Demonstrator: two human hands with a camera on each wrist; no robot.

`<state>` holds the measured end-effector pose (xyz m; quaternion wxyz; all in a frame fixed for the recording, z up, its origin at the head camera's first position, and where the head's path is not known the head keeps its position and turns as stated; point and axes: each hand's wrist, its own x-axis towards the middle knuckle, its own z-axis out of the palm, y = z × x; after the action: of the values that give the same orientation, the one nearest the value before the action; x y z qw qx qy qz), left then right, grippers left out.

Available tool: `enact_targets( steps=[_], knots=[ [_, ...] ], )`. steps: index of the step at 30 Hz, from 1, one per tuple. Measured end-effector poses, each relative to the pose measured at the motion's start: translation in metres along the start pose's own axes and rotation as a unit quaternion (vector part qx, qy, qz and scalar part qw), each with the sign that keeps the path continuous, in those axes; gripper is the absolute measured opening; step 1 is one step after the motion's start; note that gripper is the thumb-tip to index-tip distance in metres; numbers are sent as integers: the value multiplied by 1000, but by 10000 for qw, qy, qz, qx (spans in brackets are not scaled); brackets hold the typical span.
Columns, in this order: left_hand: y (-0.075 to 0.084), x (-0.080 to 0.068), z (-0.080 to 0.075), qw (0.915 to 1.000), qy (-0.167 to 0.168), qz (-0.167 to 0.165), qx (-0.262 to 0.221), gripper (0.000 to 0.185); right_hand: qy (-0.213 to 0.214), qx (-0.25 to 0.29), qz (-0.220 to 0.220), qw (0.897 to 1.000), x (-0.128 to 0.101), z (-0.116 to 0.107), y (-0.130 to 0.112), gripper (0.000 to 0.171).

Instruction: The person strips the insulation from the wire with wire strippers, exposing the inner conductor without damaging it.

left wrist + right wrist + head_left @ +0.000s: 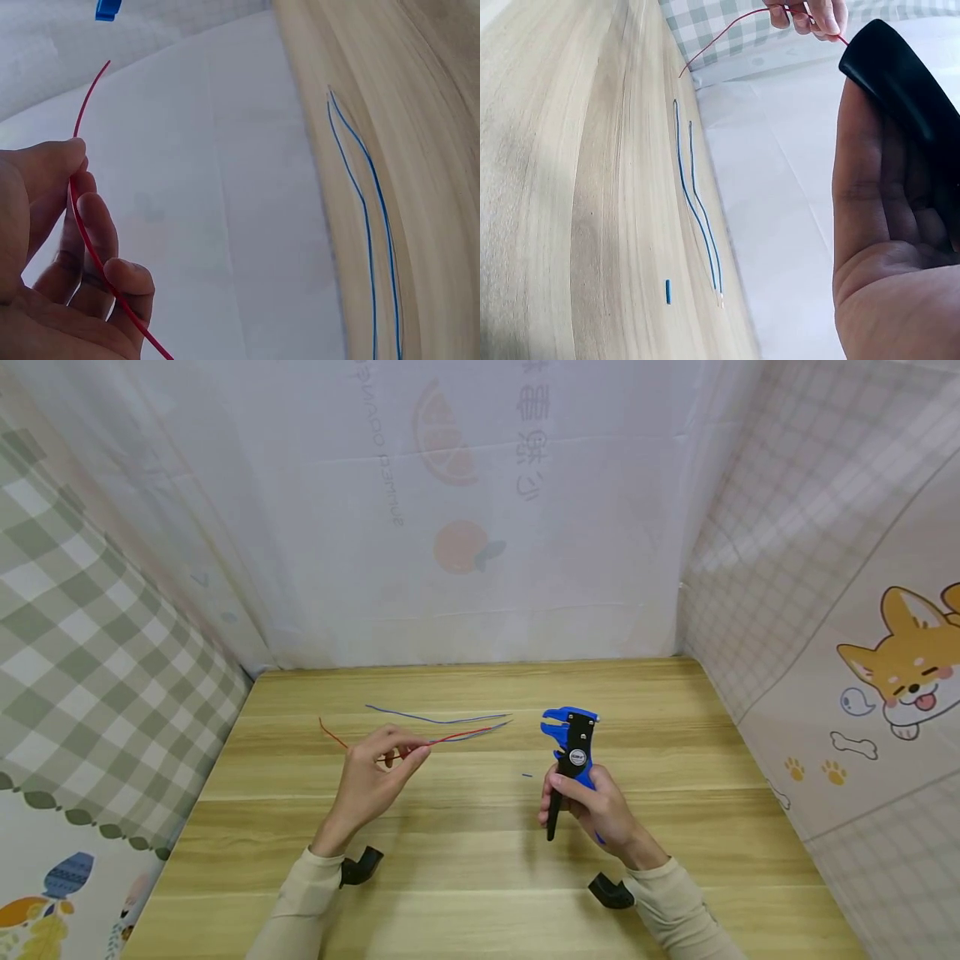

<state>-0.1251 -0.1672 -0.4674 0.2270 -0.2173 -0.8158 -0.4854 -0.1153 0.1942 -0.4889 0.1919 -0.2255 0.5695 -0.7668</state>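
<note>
Both hands are busy above the wooden table [480,877]. Left hand [371,785] has its thumb and fingers curled together, pinching a thin red wire [457,737] near its middle; the left wrist view shows the strand running between thumb and fingers and out past the palm. One end trails off toward 10 o'clock from the hand, and the longer end reaches toward 2 o'clock, pointing at the tool. Right hand [596,810] is wrapped round the black-and-blue handles of a wire stripper [572,745], held upright with its blue head pointing to 12 o'clock; the grip looks closed round the handles, though how hard they are squeezed cannot be told.

Just beyond the left hand, at about 1 o'clock from it, two blue wires [442,720] lie side by side on the table, nearly touching at their right ends. A short blue scrap of insulation [527,775] lies at 9 o'clock from the stripper, near the right hand.

Judging by its sag and curve, the red wire is very light and limp, springy enough to hold a gentle bow but easily kinked. It is smooth and may slide through a loose pinch, so a hold close behind the end facing the tool would likely keep that tip steady. The stripper looks rigid and far heavier, best held at the handles.
</note>
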Motion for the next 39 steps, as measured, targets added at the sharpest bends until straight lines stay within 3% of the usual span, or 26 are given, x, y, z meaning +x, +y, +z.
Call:
enact_targets(
  steps=[19,39],
  knots=[
    [16,3,2,9994,-82,262,-188,17,-593,306,-132,9977,5,13,2,19],
    [24,6,2,9962,-436,-163,-738,17,-1135,449,-47,9925,11,17,7,25]
  ],
)
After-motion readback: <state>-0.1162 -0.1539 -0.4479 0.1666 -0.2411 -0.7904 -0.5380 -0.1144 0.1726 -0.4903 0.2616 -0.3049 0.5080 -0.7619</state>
